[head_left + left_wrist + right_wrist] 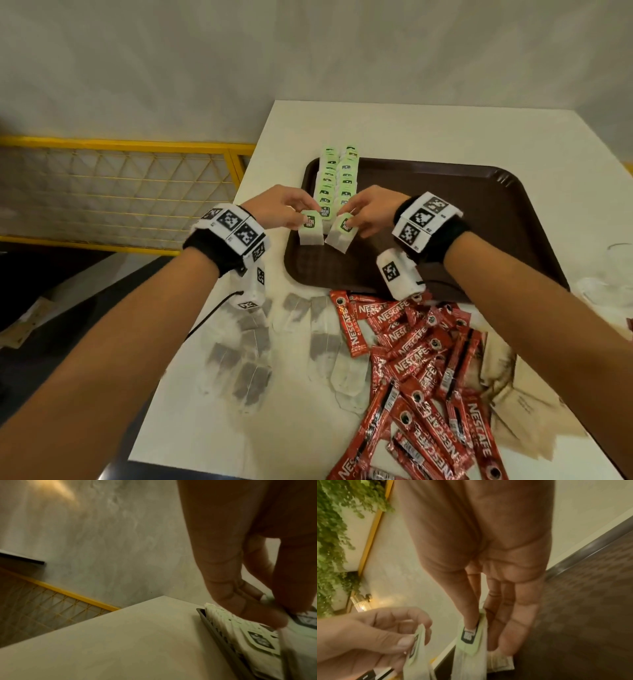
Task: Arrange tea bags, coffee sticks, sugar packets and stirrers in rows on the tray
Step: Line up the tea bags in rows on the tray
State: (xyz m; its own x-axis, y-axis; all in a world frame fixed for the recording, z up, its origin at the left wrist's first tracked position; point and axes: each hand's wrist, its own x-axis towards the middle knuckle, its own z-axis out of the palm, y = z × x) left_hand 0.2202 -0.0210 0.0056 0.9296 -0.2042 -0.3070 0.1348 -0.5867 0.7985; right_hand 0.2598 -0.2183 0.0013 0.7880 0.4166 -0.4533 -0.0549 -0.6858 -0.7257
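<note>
We pinch a tea bag (310,229) in each grip, left hand (278,205) and right hand (371,209), at the near ends of two rows (337,174) running away from us.

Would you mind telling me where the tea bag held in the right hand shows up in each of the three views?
Head: the right hand's tea bag sits centre, over the brown tray.
Left wrist: not identifiable; only blurred tea bags at lower right.
Right wrist: bottom centre, pinched at its green tag.
Shared landmark: the tray's rim.
</note>
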